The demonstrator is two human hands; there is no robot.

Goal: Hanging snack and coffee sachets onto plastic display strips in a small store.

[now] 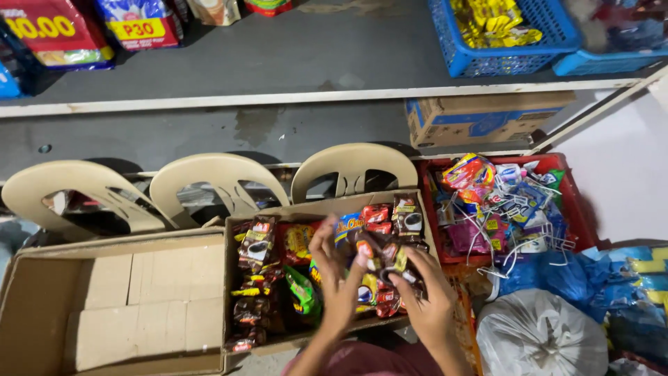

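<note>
both hands, left hand (pixel 339 278) and right hand (pixel 426 306), close their grip on a strip of dark sachets (pixel 385 261), lifted just above the cardboard box (pixel 327 206) of mixed snack packets, likely to sort them; beside it sits a red crate (pixel 583 209).

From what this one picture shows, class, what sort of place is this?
Probably a small shop or its stockroom. Both hands, left hand and right hand, sort snack sachets in a cardboard box; price-tagged bags line the shelf, beside a red crate of goods.
</note>
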